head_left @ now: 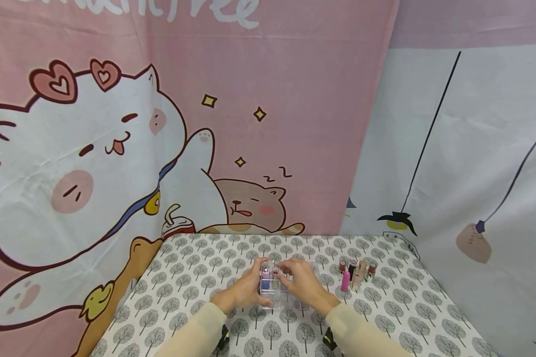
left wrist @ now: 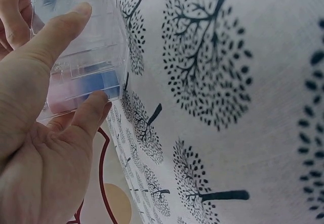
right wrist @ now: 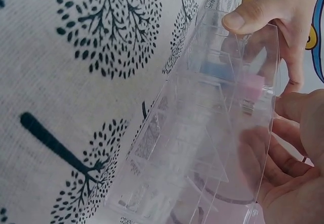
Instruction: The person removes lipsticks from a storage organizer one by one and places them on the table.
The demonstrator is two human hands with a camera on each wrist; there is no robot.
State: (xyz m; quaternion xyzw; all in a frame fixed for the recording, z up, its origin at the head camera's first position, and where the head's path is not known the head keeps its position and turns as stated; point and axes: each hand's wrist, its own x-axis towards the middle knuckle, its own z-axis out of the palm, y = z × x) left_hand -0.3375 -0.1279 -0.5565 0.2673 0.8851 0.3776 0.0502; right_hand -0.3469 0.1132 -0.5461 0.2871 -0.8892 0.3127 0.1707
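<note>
A clear plastic organizer (head_left: 282, 300) with divided compartments stands on the table. My left hand (head_left: 246, 286) grips its left end, thumb on the near side and fingers at the far side. Just inside that end, a pink and blue lipstick tube (left wrist: 83, 88) occupies a compartment. My right hand (head_left: 304, 280) reaches over the organizer from the right, with bent fingers. Its fingertips are right by a small red-topped lipstick (head_left: 275, 271) in the neighbouring compartment; I cannot tell whether they pinch it. In the right wrist view, the clear wall (right wrist: 223, 148) partly covers these fingers.
To the right of the organizer, several lipsticks (head_left: 362, 267) stand in a group, among them a bright pink tube (head_left: 345, 281). A tree-print cloth (head_left: 196, 277) covers the table. Behind it hangs a printed cartoon curtain (head_left: 303, 124).
</note>
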